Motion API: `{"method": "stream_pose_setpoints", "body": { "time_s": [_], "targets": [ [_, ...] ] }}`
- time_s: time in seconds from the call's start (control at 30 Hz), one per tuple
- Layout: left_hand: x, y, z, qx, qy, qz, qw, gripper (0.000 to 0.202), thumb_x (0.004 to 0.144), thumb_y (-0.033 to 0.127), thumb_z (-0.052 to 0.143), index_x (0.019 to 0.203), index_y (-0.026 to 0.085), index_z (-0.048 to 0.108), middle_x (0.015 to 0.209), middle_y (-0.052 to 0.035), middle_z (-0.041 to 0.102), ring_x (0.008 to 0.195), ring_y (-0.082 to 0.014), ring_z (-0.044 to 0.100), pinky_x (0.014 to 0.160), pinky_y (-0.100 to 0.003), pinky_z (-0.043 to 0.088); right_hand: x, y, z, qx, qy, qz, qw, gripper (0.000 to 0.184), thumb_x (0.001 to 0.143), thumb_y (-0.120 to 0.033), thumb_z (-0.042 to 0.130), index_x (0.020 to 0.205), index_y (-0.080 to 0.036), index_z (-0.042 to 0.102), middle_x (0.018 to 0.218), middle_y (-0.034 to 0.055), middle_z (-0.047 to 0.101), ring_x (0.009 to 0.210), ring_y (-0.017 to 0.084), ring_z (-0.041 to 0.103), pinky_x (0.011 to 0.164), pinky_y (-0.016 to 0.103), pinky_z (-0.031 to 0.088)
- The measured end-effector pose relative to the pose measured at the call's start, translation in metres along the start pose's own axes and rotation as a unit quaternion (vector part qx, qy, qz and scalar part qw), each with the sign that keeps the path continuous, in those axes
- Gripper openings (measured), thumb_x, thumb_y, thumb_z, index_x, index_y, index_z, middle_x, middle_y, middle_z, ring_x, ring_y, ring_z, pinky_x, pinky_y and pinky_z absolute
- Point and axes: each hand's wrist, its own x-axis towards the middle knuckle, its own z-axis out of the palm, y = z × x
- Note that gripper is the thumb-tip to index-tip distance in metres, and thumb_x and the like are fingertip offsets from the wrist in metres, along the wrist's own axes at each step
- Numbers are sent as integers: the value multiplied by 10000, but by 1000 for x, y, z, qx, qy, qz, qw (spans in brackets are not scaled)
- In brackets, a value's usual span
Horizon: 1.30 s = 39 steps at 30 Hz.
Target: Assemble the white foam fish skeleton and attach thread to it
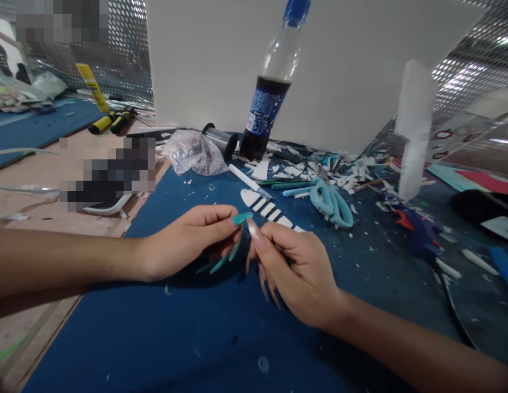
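Observation:
My left hand (192, 240), with long teal nails, is closed in a pinch of thumb and forefinger. Its tips almost meet those of my right hand (303, 273), which has long pale nails and is pinched too. A faint thin line seems to run between the fingertips, too fine to name. Both hands are raised over the blue mat (188, 338). Just beyond them lies a row of flat white cut pieces, with a rounded, pointed end piece (249, 197) at its left. My right hand hides part of that row.
A cola bottle (266, 103) stands behind, before a white board (204, 60). Around it are a clear plastic bag (192, 153), a spool (221, 139) and white scraps. Light-blue scissors (331, 204) and a corded glue gun (419, 232) lie to the right.

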Motion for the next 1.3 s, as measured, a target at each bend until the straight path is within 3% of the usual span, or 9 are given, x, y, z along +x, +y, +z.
{"method": "stream_pose_setpoints", "body": {
  "time_s": [0.2,0.3,0.43,0.57,0.77,0.93,1.07,1.17,1.3],
  "targets": [
    [-1,1,0,45,-8,-2,999,313,906,394,427,712,158,494,554,48,438,455,-47,333,416,-165,246,0,2,1,36,-13,26,999,305,946,-254,372,660,-186,453,395,-77,429,308,47,464,371,159,385],
    [-3,6,0,149,49,34,987,350,910,394,404,661,163,489,525,48,433,437,-52,349,406,-175,253,1,4,2,60,-31,56,996,322,951,-315,375,675,-183,477,400,-72,444,317,56,478,372,162,398],
    [-8,10,-3,352,150,157,910,346,908,299,396,590,175,449,506,38,461,453,-65,404,453,-188,304,2,5,3,92,-31,99,990,356,951,-385,365,691,-184,502,363,-80,426,296,70,476,351,166,400],
    [-10,7,-10,470,192,253,824,278,876,213,415,601,189,433,505,37,469,439,-73,401,464,-204,307,3,6,3,102,-21,121,987,370,952,-404,355,697,-184,509,344,-89,394,276,66,443,340,171,383],
    [-6,5,-13,485,232,298,789,245,858,152,427,617,195,441,492,53,441,425,-63,389,479,-203,310,3,5,4,105,-10,145,984,225,945,-385,395,842,-199,469,392,-104,414,279,59,415,340,169,376],
    [-6,4,-14,499,229,316,774,268,869,165,415,604,199,418,486,52,434,411,-63,388,463,-211,304,3,3,4,170,-18,146,975,318,943,-484,327,845,-208,453,429,-97,398,302,54,398,333,161,379],
    [-7,4,-14,500,222,309,778,256,863,151,403,612,200,417,492,51,431,407,-65,370,459,-218,290,1,4,1,193,-49,140,970,342,933,-500,344,829,-203,477,437,-101,336,292,41,337,299,160,285],
    [-5,4,-15,525,160,327,770,263,846,124,413,600,201,356,499,55,382,420,-67,345,442,-214,255,2,6,0,193,-68,109,973,330,911,-490,410,824,-189,513,438,-103,324,311,37,292,308,175,226],
    [-1,2,-15,557,86,388,729,270,851,94,391,626,208,295,516,65,336,426,-70,302,420,-215,215,4,8,1,156,-83,79,981,260,896,-394,498,764,-175,545,466,-80,414,361,40,373,357,177,280]
  ]
}}
